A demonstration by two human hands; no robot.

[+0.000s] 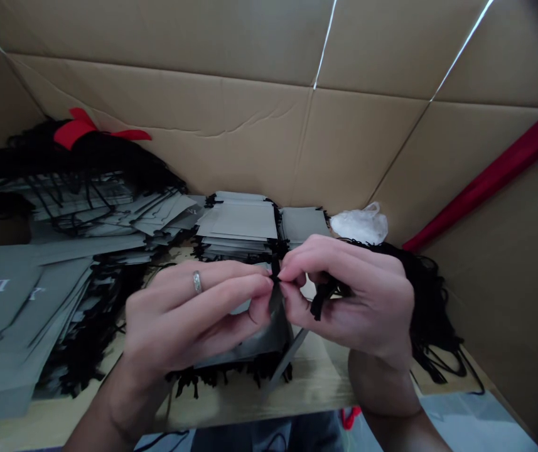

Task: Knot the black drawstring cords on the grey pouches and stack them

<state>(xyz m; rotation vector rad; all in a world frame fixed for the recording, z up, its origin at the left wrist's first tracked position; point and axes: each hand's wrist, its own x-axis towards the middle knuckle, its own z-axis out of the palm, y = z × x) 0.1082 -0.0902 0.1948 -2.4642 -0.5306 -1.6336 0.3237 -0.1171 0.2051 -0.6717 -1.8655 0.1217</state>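
Cardboard sheets [231, 125] box in my counter [316, 383]. My left hand [188, 320] and right hand [358, 295] are both pinching the black drawstring [275, 270] of a gray pouch [259, 345], held just over the wood, with stacked pouches [238, 223] right behind it.

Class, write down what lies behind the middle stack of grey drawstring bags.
A tan cardboard wall rises behind the middle stack of grey drawstring bags; crumpled white plastic sits to the right. The surface under the stack is hidden.
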